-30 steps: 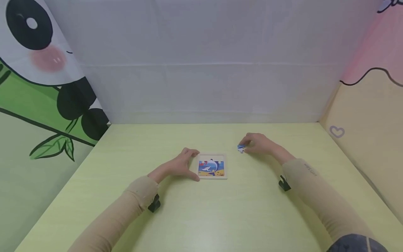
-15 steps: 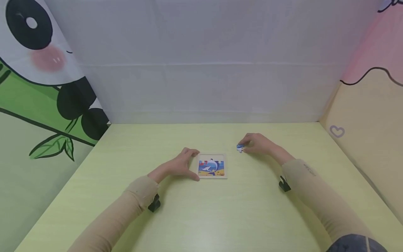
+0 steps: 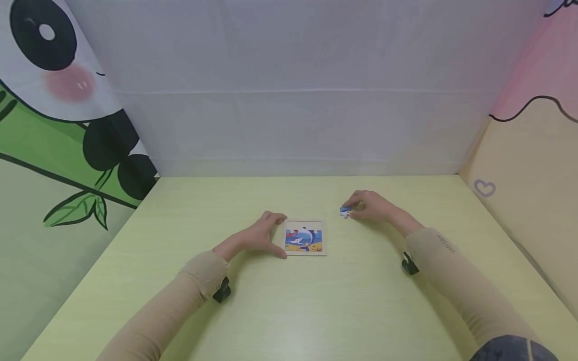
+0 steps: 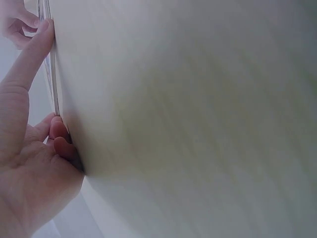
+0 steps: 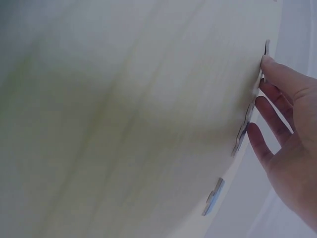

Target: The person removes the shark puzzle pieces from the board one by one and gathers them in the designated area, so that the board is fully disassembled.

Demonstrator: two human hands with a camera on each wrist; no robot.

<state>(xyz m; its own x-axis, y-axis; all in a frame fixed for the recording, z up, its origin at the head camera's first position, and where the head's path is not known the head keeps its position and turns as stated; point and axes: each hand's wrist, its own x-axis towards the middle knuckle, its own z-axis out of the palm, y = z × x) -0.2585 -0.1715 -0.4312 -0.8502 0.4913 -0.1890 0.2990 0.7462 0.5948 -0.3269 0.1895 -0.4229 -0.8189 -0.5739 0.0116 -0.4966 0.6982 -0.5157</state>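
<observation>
Lettering on the right sleeve (image 3: 465, 281) is too small to read. One framed dolphin puzzle (image 3: 304, 240) lies on the table (image 3: 298, 296); the left hand (image 3: 258, 235) grips its left corners between thumb and fingers, while the right hand (image 3: 372, 206) pinches one puzzle piece (image 3: 345, 212), another loose piece (image 5: 213, 197) lying near

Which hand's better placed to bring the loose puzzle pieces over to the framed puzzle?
Probably the right hand: it's touching the loose puzzle pieces, just right of the puzzle frame. The left hand spans the frame's left side, so it seems better suited to steadying it.
</observation>
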